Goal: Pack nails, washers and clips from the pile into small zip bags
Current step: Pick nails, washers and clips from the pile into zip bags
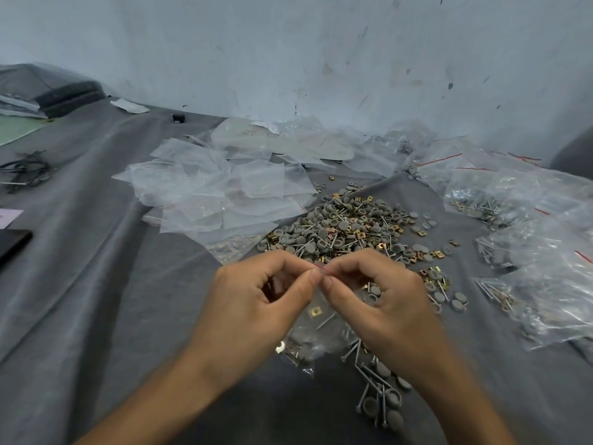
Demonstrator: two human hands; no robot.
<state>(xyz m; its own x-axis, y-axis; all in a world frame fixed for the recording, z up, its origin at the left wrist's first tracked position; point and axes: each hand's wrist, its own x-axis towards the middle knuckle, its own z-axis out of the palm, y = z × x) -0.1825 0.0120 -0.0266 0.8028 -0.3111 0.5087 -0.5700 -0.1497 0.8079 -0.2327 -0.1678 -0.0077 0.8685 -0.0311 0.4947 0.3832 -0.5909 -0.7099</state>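
Left hand (256,293) and right hand (378,293) meet at centre, low over the table, which is covered w/ grey cloth (96,252). On both hands the thumb and fingers (282,260) are closed narrow, pinching the top edge of one small zip bag (308,335) along its red strip, tips nearly touching each other. The bag hangs below the hands and holds grey nails, grey round washers and at least one brass clip. Whether the seal is closed: cannot tell, hands slightly blurred.

Main pile (346,226) of nails, washers and clips lies just beyond the hands, approx. mid-table. A smaller loose batch of nails and washers (382,390) sits beside the right wrist.

Empty bags (208,191) are heaped to the left of the pile. Filled bags (529,252) are spread along the right side.

A dark flat object (12,242) lies at the left edge and black cables (25,171) further back. Scuffed pale wall (321,59) behind.
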